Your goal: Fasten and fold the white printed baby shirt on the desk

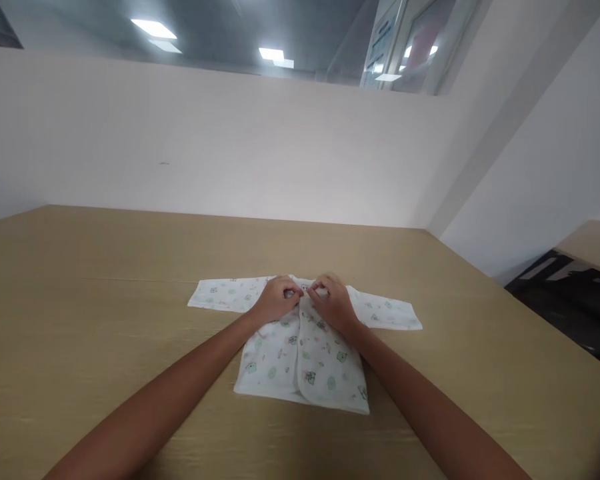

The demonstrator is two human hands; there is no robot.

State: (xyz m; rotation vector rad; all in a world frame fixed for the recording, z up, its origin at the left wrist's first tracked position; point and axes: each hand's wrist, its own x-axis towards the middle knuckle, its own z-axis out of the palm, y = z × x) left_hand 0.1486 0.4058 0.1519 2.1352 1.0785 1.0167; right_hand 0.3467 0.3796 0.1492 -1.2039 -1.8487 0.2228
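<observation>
Lying flat on the bench (105, 320), the shirt (300, 353) rests face up with both sleeves spread to the sides and the hem toward the person. This layout keeps the front panels smooth and puts the neck opening at the far end, within reach of both arms. The overlapping front edges run down the middle, so the closure line stays straight.

The left hand (276, 299) sits on the left panel at the collar, fingers curled tight, pinching the fabric edge. The right hand (334, 301) mirrors it on the right panel, also closed to a narrow pinch on the cloth. The two grips meet at the neckline, fingertips almost touching. Whether a snap or button lies between them cannot be told; the detail is too small. Both wrists rest on the shirt, holding it against the bench.
</observation>
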